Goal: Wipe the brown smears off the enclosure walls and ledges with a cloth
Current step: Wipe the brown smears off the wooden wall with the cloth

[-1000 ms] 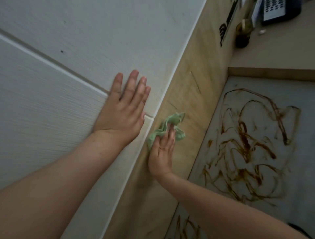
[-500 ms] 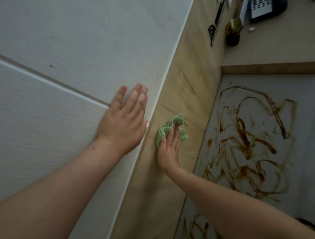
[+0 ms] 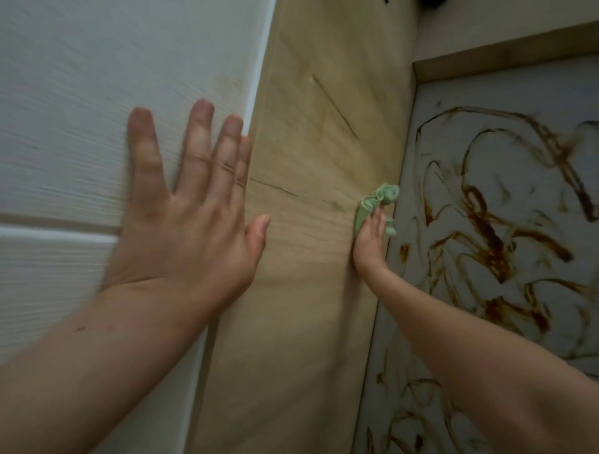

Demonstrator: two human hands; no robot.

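Straight-fingered, the right hand [image 3: 369, 241] presses the green cloth [image 3: 377, 201] to the wooden wall's [image 3: 311, 275] edge beside the brown smears [image 3: 486, 233], while the left hand [image 3: 188, 227] lies spread on the white panel [image 3: 81, 129], probably for support.

Against the wood wall [image 3: 308, 291], the cloth [image 3: 379, 202] shows only a bunched top and a bit at the rt side. The rest is hidden under the right hand [image 3: 371, 241], seen edge-on. Left of the wall, the left hand [image 3: 184, 220] and white panel [image 3: 64, 129] are blurred. Right of the wall, smears [image 3: 486, 233] run off the rt and btm edges. Both forearms are cut off at btm. A dark thing [image 3: 432, 2] above the wall is cropped, can't ID.
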